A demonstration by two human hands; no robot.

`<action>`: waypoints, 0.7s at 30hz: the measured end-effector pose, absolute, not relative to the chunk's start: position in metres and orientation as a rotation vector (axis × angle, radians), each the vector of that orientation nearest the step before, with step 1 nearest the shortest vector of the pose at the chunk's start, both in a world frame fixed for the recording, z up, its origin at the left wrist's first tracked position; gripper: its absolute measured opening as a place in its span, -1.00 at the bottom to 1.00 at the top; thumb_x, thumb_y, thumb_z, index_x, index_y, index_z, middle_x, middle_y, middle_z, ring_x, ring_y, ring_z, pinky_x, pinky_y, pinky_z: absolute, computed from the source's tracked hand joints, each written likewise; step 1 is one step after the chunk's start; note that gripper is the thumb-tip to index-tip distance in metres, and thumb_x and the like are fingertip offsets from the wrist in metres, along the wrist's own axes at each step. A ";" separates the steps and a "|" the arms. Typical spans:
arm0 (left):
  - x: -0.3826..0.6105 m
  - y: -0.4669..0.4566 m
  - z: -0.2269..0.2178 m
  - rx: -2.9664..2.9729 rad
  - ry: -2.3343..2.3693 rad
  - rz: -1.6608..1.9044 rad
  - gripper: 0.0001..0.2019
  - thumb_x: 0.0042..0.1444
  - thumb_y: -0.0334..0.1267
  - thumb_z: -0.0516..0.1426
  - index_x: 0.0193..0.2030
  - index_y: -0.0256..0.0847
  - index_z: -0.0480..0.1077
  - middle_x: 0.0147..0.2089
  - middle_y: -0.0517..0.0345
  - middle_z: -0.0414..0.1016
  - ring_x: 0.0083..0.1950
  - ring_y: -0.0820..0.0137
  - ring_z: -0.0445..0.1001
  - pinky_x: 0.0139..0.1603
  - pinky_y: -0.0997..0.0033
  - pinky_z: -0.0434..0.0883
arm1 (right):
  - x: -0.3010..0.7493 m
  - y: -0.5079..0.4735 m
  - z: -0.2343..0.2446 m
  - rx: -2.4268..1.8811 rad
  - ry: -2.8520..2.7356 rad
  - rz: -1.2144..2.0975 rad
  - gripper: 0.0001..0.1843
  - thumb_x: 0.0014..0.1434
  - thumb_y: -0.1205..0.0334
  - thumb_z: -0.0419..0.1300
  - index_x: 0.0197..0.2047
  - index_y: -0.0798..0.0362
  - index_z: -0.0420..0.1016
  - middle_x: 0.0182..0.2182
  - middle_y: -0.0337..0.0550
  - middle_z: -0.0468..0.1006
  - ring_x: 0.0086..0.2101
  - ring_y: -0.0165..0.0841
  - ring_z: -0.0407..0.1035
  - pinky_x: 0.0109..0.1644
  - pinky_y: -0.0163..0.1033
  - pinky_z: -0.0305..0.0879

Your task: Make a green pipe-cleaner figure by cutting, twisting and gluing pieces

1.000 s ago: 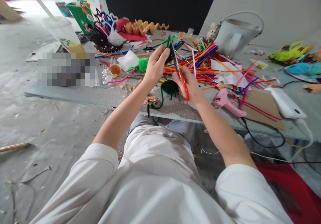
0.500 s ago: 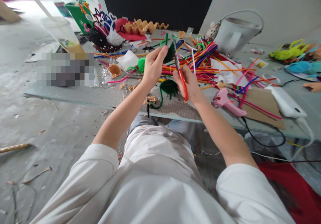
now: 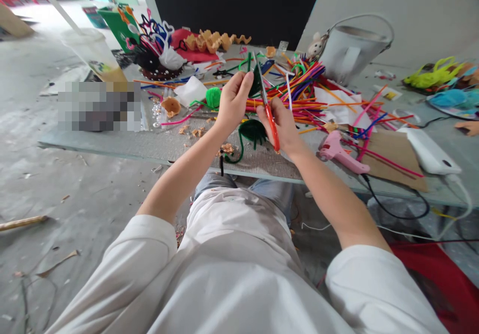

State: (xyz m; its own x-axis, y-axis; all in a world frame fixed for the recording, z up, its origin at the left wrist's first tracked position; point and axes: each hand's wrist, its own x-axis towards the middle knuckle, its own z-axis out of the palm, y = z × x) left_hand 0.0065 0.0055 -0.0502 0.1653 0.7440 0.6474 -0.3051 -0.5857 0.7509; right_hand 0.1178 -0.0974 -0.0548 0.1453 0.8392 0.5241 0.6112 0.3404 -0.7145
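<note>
My left hand (image 3: 234, 99) pinches a dark green pipe cleaner piece (image 3: 249, 61), whose upper end sticks up above the thumb. A broader, leaf-like dark green part (image 3: 256, 83) shows beside the fingers, against the scissor blades. My right hand (image 3: 280, 124) is closed around red-handled scissors (image 3: 272, 127), with the blades pointing up and away from me. Whether the blades are fully closed is hard to tell. Below the hands, another dark green fuzzy shape (image 3: 253, 131) with a curled stem lies on the table. A bright green yarn ball (image 3: 213, 97) rests left of my left hand.
A heap of colored pipe cleaners (image 3: 305, 87) spreads behind my hands. On the right are a pink glue gun (image 3: 342, 153), brown cardboard (image 3: 400, 162), a white power strip (image 3: 430, 152) and a metal bucket (image 3: 348, 54). A drink cup (image 3: 90, 54) stands left.
My left hand has shifted slightly right, nearer the scissors, uncovering more of the yarn ball. The scissors stay in my right hand, almost in the same place.
</note>
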 end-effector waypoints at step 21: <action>0.008 0.007 -0.052 1.594 0.444 1.485 -0.54 0.29 0.00 0.14 -0.51 -0.19 0.10 -0.48 0.27 -0.03 -0.44 0.55 0.23 -0.36 0.55 0.33 | 0.123 -0.094 -0.058 -1.378 -1.526 0.346 -0.33 0.16 -0.55 0.04 -0.40 -0.08 0.01 -0.54 -0.29 0.15 -0.49 -0.32 0.18 -0.37 -0.11 0.17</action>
State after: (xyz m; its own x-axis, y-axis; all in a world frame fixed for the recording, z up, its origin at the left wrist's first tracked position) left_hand 0.0083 0.0066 -0.0522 0.2186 0.7609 0.6109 -0.3008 -0.5430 0.7840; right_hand 0.1230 -0.0937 -0.0578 0.1598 0.8663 0.4733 0.5772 0.3069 -0.7567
